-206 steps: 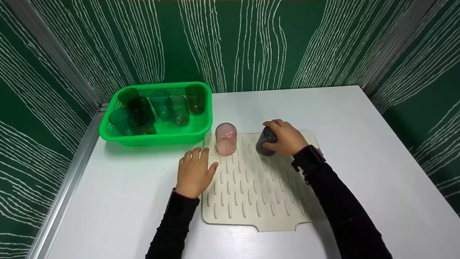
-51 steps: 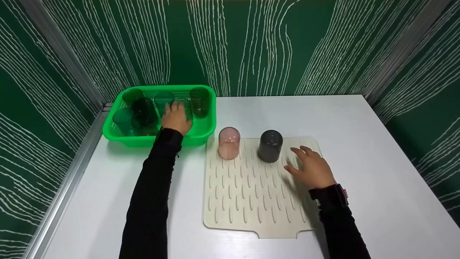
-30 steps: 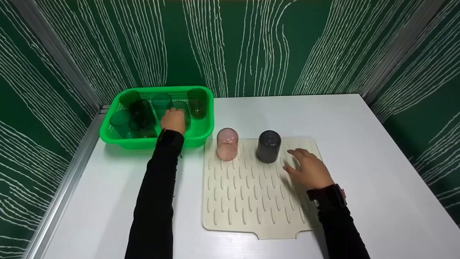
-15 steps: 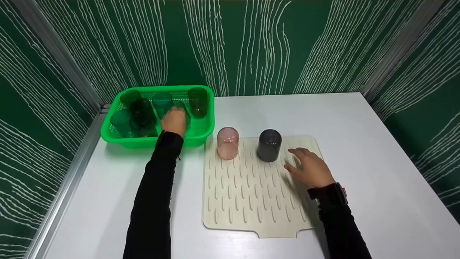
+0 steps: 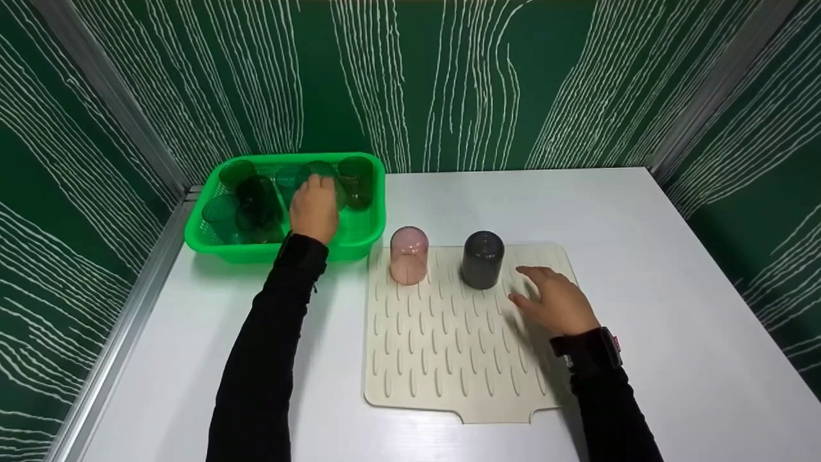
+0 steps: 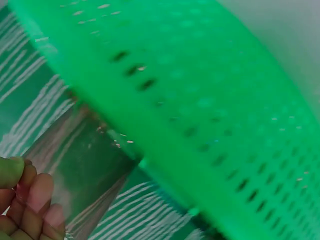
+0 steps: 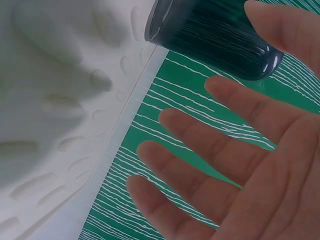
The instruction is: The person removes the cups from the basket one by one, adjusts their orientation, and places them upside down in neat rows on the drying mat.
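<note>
My left hand [image 5: 314,208] is over the green plastic basket [image 5: 224,250], pinching a see-through drinking glass [image 6: 95,165] at its edge between thumb and fingertips. In the head view the hand partly covers this glass. On the cream ridged drying mat [image 5: 449,378] a pink glass [image 5: 408,256] and a dark grey glass [image 5: 483,260] stand upside down, side by side. Just right of the dark grey glass, my right hand [image 5: 557,301] hovers over the mat with spread, relaxed fingers and holds nothing; the right wrist view shows the dark glass beyond its fingertips.
Several more tinted glasses stay in the basket, among them a teal one [image 5: 221,215], a very dark one [image 5: 256,199] and a brown one [image 5: 356,183]. White tabletop [image 5: 673,289] surrounds the mat. Green walls [image 5: 442,83] with white lines close off the back and sides.
Earlier my right hand let go of the dark grey glass on the mat, and my left hand reached into the basket. Over the last half second the left hand has raised the gripped glass.
</note>
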Available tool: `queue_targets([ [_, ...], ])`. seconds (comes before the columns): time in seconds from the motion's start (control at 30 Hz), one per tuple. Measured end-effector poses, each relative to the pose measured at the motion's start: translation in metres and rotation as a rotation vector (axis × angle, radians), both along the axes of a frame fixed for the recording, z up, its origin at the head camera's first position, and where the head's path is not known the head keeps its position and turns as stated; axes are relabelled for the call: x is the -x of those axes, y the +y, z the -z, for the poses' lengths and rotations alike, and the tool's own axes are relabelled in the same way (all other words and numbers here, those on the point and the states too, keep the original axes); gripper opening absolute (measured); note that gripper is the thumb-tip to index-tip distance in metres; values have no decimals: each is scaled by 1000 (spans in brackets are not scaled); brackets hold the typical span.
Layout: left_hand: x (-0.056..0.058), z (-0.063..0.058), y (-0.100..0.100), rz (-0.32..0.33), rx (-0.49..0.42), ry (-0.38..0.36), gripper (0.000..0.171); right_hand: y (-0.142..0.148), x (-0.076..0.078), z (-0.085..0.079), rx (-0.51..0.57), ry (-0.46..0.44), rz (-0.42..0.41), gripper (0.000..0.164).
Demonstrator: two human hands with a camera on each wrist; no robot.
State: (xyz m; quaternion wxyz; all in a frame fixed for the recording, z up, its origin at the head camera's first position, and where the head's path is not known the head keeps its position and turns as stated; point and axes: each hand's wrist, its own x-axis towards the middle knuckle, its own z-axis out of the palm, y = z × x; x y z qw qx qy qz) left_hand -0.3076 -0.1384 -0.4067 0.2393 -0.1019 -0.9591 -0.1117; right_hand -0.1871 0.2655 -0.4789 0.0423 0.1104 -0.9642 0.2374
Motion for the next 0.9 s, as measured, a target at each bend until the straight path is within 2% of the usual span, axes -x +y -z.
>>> queue_targets([
  [0.07, -6, -5, 3, 21, 8, 55, 19, 0, 0, 0, -2, -1, -1, 56],
  [0.27, -33, -20, 20, 91, 85, 295, 8, 1, 1, 2, 2, 8, -1, 55],
  [0.37, -48, -27, 32, 130, 88, 368, 8, 1, 1, 2, 1, 14, -3, 56],
  [0.47, -63, -33, 45, 190, 51, 429, 6, 1, 1, 1, 2, 15, -6, 56],
  [0.57, -79, -37, 58, 261, -4, 433, 6, 2, 1, 0, 11, 15, -8, 57],
  [0.67, -97, -37, 68, 332, -80, 377, 9, 1, 0, -2, 22, 14, -11, 59],
  [0.8, -114, -22, 77, 415, -180, 336, 7, 0, -2, -5, 31, 1, -13, 61],
  [0.9, -123, -8, 81, 451, -228, 324, 6, 0, -4, -8, 32, -5, -6, 63],
])
